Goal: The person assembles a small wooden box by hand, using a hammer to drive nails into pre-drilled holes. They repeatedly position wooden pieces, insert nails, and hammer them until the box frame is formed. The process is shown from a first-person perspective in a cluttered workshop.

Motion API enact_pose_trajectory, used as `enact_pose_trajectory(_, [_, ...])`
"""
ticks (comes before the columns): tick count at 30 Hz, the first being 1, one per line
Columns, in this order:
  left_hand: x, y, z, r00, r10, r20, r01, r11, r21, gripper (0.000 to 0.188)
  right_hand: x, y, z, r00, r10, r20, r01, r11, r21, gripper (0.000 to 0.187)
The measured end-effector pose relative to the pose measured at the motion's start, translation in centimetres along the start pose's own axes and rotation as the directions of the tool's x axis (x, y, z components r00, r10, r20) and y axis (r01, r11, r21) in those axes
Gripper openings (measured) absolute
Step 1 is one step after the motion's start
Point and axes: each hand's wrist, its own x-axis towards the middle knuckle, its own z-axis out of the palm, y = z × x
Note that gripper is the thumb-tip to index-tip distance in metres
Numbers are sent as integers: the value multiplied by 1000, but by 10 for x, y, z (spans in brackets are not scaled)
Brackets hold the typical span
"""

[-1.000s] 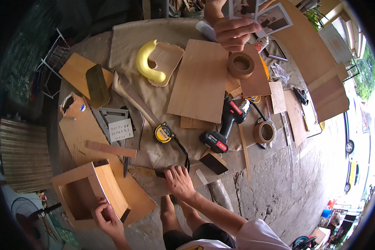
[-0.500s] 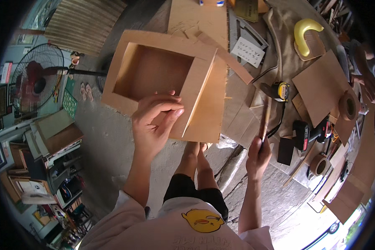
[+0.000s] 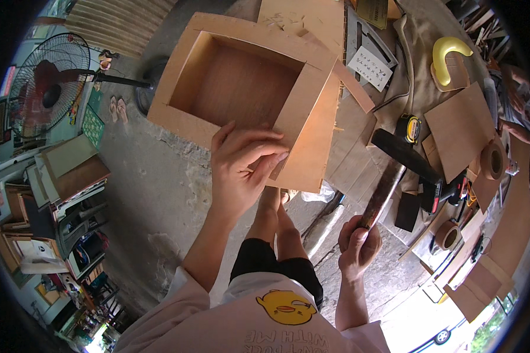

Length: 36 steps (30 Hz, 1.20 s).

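My right hand [image 3: 359,247] is wrapped round the handle of a hammer [image 3: 388,185], whose dark head [image 3: 403,156] points up and away from me, above the right side of the work surface. My left hand [image 3: 247,165] lies over the near rim of a shallow wooden box frame [image 3: 218,126] with a large rectangular opening. Its thumb and index finger are pinched together at the frame's near right edge; whatever sits between them is too small to make out. Beneath the frame, a plywood board [image 3: 312,147] sticks out on the right.
To the right lie a tape measure [image 3: 408,128], a cordless drill [image 3: 439,194], tape rolls [image 3: 447,235], cardboard [image 3: 462,126], a yellow curved object [image 3: 444,59] and a written note [image 3: 369,67]. A standing fan [image 3: 50,88] is at left. Another person's hand [image 3: 515,132] shows at far right.
The hammer has swung so its head shows broadside, and my right hand has dropped slightly nearer. My left hand and the box frame appear further right in the view.
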Motion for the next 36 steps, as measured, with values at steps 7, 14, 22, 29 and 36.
enact_pose_trajectory(7, [0, -1, 2, 1000, -14, -23, 13, 1000, -19, 11, 4, -32, -3, 988, 98, 118, -76, 981, -178, 44])
enact_pose_trajectory(14, [-2, -2, 4, 999, 10, -45, -11, 1000, -18, 11, 1, -45, -6, 978, 101, 184, -35, 943, -331, 25])
enact_pose_trajectory(22, [-4, -3, 14, 986, 43, -159, -48, 998, -29, 16, 10, -59, -6, 967, 39, 253, 129, 781, -612, 13])
enact_pose_trajectory(29, [-12, -9, 20, 986, -11, -164, -5, 996, -94, 15, 15, -77, -4, 929, -89, 359, 311, 711, -630, 14])
enact_pose_trajectory(36, [-6, -3, 17, 984, -40, -171, 19, 993, -120, 13, 17, -77, 3, 941, -19, 339, 276, 623, -732, 15])
